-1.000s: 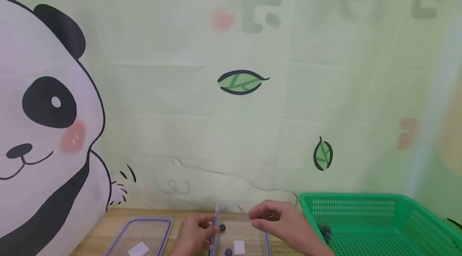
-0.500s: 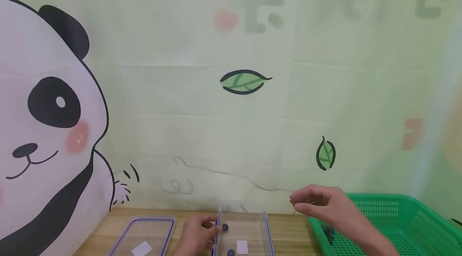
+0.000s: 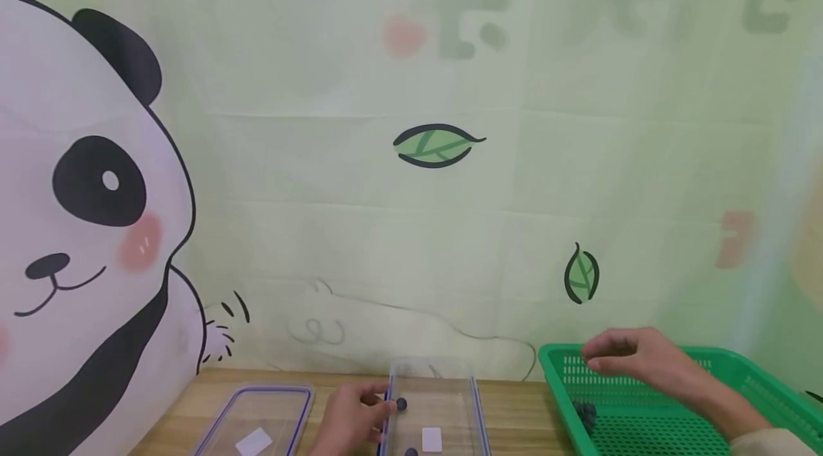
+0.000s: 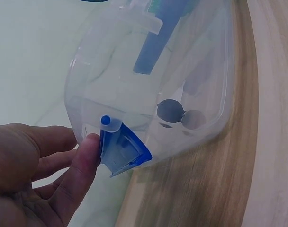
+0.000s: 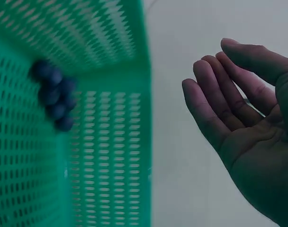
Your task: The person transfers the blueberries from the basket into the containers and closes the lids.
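My left hand [image 3: 347, 417] holds the left wall of a clear plastic box [image 3: 444, 409], its thumb and fingers at the rim beside a blue corner clip [image 4: 122, 151]. Inside the box lie two blueberries, one [image 3: 401, 404] close to the fingertips and one [image 3: 411, 452] nearer the front. Over the left side of a green basket [image 3: 546, 370] hovers my right hand [image 3: 633, 357], fingers loosely bent and nothing in them. Below it, several blueberries [image 5: 56, 97] cluster against the basket's wall.
To the left lies a clear lid with a blue seal [image 3: 257, 390], a white square [image 3: 253, 442] showing on it. Another white square [image 3: 432, 439] shows in the box. Behind the wooden table [image 3: 514, 417] hangs a printed panda backdrop [image 3: 308, 156].
My right hand has moved right, from above the box to over the green basket. The left hand stays at the box's wall, and the head view has shifted slightly.
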{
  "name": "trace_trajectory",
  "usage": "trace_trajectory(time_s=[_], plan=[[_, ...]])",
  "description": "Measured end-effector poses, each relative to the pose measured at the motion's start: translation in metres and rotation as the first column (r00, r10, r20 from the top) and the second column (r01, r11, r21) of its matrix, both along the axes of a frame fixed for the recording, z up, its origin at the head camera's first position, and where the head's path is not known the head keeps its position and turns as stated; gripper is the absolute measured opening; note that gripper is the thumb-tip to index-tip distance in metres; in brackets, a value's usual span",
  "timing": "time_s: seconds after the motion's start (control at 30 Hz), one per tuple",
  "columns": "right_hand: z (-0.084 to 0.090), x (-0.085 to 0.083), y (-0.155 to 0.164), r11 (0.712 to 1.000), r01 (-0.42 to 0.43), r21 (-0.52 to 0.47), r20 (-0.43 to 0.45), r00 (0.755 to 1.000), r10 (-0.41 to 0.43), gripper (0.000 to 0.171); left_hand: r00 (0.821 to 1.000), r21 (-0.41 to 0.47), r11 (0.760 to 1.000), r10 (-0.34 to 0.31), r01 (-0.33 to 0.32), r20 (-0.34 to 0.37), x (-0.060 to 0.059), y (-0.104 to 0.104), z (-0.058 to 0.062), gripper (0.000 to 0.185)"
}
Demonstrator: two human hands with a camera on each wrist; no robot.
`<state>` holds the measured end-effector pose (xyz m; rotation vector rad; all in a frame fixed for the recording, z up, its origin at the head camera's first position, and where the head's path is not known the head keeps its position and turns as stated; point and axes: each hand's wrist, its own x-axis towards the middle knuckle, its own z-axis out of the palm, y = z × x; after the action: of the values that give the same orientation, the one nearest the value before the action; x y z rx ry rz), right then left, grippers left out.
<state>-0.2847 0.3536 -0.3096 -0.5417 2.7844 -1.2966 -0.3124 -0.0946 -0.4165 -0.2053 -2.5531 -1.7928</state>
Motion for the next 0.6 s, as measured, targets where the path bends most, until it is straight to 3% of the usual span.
trace_trajectory(time_s=[0.17, 0.47, 0.6], plan=[[-0.010, -0.015, 0.012, 0.999, -0.047, -0.016, 0.050, 0.998, 0.047, 0.031, 1.000, 0.002, 1.000, -0.003, 0.003, -0.003, 0.000, -0.001, -0.001, 0.036], [-0.036, -0.036, 0.019, 0.992, -0.119, 0.041, 0.124, 0.986, 0.114, 0.020, 1.000, 0.012, 1.000, -0.003, 0.003, -0.001, 0.000, 0.000, -0.001, 0.035], [-0.049, -0.043, 0.023, 0.992, -0.117, 0.053, 0.160, 0.981, 0.107, 0.017, 1.000, 0.009, 1.000, 0.001, -0.001, 0.000, 0.000, 0.000, -0.001, 0.035]])
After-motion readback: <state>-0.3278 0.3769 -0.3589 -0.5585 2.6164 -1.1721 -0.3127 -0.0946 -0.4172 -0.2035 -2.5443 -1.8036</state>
